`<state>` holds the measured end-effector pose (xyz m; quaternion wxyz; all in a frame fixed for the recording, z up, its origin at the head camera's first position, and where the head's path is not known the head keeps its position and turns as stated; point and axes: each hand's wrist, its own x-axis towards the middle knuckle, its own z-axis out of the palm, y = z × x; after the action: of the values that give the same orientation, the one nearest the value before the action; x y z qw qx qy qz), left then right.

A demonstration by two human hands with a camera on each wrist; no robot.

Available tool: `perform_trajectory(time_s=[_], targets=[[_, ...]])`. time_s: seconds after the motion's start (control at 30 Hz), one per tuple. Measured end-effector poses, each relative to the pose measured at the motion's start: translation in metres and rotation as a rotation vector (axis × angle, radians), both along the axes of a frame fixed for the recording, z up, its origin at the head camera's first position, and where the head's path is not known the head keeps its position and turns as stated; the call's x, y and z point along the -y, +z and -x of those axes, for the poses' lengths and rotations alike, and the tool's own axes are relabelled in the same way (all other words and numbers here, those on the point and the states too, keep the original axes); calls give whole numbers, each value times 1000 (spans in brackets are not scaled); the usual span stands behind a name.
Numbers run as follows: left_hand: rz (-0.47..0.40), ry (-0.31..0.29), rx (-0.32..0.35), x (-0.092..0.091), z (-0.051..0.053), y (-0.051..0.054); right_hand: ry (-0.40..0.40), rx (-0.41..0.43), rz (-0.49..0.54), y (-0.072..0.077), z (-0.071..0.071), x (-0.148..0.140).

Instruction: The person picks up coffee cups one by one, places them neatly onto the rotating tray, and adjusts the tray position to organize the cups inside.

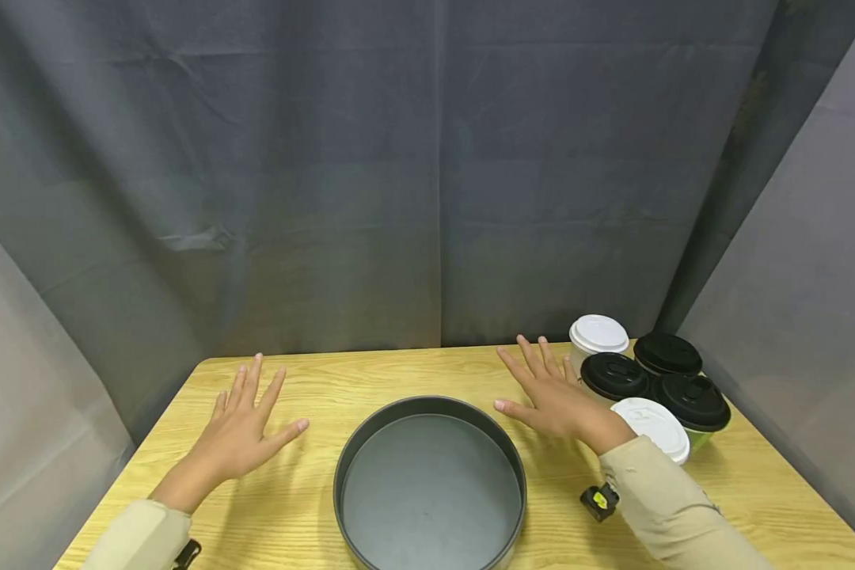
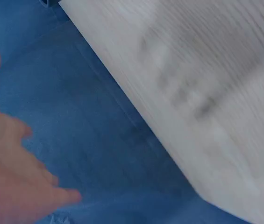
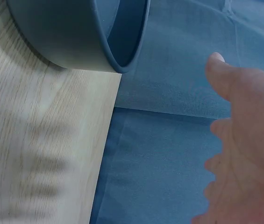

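On my head feed, the left hand (image 1: 238,443) is spread above the worktop (image 1: 278,522), fingers straight and thumb out — grip released. The right hand (image 1: 559,402) is splayed likewise, its grip released too. Between them and nearer to me, I have the round dark-grey pan (image 1: 431,483) on the worktop, its near edge cut off by the bottom of the view. Beside the right hand I see five lidded cups (image 1: 630,381) clustered together, three lids black and two white — I cannot tell whether a finger touches one. A grey curtain (image 1: 328,174) hangs behind.
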<state>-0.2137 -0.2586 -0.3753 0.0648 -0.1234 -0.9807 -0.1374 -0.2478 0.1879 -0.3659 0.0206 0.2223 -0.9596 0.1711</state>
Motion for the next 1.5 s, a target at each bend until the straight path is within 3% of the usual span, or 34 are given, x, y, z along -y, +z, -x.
perform_trajectory(time_s=[0.1, 0.2, 0.33, 0.43, 0.53, 0.67, 0.97, 1.13, 1.5], targets=[[-121, -10, 18, -3, -3, 2, 3, -5, 2, -1, 1, 0], [-289, -30, 94, -7, -8, 1, 6, -6, 5, -3, 3, 1], [-516, -78, 327, -13, -18, -9, 6, -4, 7, -5, 4, 2], [-628, -111, 517, -18, -27, -22, 9, -12, 5, -4, 5, 3], [-674, -137, 661, -24, -34, -35, 14, -16, 4, -3, 4, 4], [-714, -177, 784, -32, -42, -45, 19, -14, 17, -2, 2, 5], [-773, -220, 885, -45, -47, -52, 14, -1, 19, -1, 0, 4], [-800, -243, 905, -47, -48, -55, 19, -3, 35, -4, -1, 3], [-820, -232, 936, -48, -50, -54, 27, -6, 46, -8, -5, 2]])
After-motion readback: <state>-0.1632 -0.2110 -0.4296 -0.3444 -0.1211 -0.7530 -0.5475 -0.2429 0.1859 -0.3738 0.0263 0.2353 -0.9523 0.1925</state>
